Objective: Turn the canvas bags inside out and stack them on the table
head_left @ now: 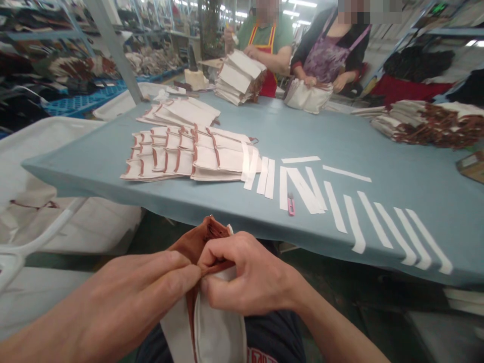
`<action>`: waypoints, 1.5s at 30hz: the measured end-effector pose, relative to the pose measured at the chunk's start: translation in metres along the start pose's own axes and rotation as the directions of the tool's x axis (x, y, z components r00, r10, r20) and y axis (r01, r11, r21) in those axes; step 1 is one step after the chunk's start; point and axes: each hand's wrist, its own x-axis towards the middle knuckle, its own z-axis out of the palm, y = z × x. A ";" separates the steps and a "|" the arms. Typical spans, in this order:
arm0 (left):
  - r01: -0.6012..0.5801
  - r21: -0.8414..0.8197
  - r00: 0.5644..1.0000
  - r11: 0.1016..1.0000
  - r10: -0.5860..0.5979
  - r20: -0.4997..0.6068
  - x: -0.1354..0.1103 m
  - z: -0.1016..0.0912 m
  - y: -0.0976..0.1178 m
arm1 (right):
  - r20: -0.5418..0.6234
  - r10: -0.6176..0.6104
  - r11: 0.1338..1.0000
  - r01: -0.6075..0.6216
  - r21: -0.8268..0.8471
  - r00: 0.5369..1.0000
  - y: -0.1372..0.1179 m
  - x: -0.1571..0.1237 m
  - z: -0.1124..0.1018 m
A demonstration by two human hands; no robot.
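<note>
A cream fabric bag (221,327) with brown lining and trim rests upright on my lap, below the table's front edge. My left hand (159,282) pinches the brown edge at its opening. Right beside it, my right hand (245,272) is closed on the same edge, thumb and bent forefinger pressed together. The fingertips of both hands nearly meet there. Brown fabric bunches up behind my hands, and a small white bit shows at its top. What lies inside the bag is hidden.
On the blue-covered table (302,131) lie overlapping cream bags (170,156), several white strips (335,206) and pink thread snips (291,204). Two people stand across it, handling bag stacks (242,75). More bags (431,123) are piled at the right. White bins (45,141) stand left.
</note>
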 end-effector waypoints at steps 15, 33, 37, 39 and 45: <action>-0.135 0.089 0.988 0.987 0.127 0.088 -0.014 0.015 -0.023 | 0.026 0.053 0.996 -0.054 0.066 0.998 0.008 0.006 0.003; -0.210 0.124 0.975 0.970 0.217 -0.045 0.008 0.008 0.002 | -0.112 -0.048 0.982 0.027 -0.185 0.993 -0.003 -0.002 0.008; -0.191 0.204 0.977 0.960 0.207 -0.057 0.010 0.012 0.006 | -0.054 0.065 0.993 -0.060 0.097 0.996 -0.006 -0.004 0.009; -0.205 0.168 0.970 0.964 0.223 -0.093 0.009 0.016 0.006 | -0.019 0.098 0.979 -0.093 0.184 0.995 -0.005 -0.003 0.010; -0.107 -0.039 0.981 0.993 0.099 -0.165 0.005 0.008 0.008 | -0.076 -0.054 0.995 0.060 0.077 0.996 -0.009 -0.008 0.004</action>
